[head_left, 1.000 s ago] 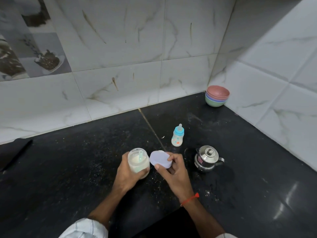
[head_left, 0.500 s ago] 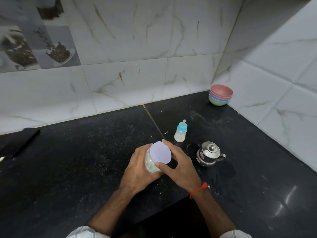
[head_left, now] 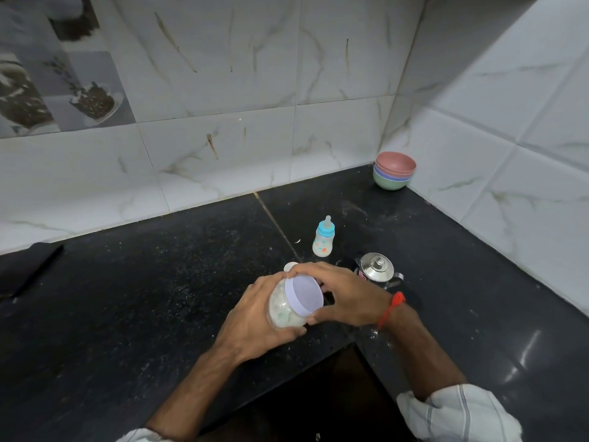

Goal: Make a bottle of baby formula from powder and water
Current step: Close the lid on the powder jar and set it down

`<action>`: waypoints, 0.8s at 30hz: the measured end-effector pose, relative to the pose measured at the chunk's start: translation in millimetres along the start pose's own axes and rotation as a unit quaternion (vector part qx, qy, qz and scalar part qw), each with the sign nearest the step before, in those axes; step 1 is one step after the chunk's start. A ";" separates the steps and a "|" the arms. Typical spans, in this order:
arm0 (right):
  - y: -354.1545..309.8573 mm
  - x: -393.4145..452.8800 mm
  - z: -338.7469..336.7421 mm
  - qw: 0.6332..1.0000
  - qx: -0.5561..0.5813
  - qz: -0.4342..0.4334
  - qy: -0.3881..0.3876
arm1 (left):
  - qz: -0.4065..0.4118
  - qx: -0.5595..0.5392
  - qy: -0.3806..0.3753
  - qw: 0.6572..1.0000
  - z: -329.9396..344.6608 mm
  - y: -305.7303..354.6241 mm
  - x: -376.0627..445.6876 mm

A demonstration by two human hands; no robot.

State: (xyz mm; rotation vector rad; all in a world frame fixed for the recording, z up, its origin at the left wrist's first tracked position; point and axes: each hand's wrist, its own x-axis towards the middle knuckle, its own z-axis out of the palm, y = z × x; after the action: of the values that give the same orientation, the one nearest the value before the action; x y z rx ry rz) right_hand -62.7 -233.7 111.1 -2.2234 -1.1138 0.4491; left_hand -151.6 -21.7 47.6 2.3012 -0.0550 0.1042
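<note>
Left hand fingers curled round the powder jar, tipped above the bench. Right hand fingers gripped the lid w/ thumb below. Best: twist lid snug & straight.

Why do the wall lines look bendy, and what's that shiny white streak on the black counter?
Head view: the wide-angle lens bows the tile lines near the edges; the streak is light glaring off the polished counter; the hands and jar look slightly soft.

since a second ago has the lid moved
Yes. The lavender lid was held off beside the powder jar, on the steel kettle's side; now it sits on the jar's mouth.
</note>
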 end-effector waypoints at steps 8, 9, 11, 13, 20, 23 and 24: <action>-3.7 -4.5 -13.1 0.997 0.000 -0.069 -0.031 | -0.020 -0.036 -0.039 0.998 -9.7 6.6 -4.2; -4.3 -4.7 -14.3 0.996 -0.001 -0.076 -0.038 | -0.019 -0.041 -0.048 0.998 -11.4 7.7 -4.2; -5.6 -5.1 -15.7 0.995 0.003 -0.085 -0.048 | -0.016 -0.047 -0.059 0.997 -14.8 9.7 -5.4; -6.4 -5.2 -16.3 0.996 0.017 -0.076 -0.053 | -0.012 -0.052 -0.062 0.997 -17.1 11.6 -7.0; -25.9 -3.2 1.2 0.983 -0.086 0.143 0.078 | -0.015 -0.047 -0.053 0.997 -15.3 18.7 -11.4; -23.2 0.5 6.7 0.949 -0.221 0.178 0.136 | -0.009 -0.052 -0.057 0.997 -15.0 24.8 -8.6; -19.8 -1.1 5.2 0.940 -0.237 0.178 0.166 | -0.011 -0.053 -0.055 0.997 -15.9 26.1 -7.1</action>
State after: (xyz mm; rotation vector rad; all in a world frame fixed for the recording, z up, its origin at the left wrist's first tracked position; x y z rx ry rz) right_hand -78.1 -223.5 120.1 -2.8073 -0.6859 -0.0759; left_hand -161.5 -27.4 76.8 2.1994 -0.0898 -0.0356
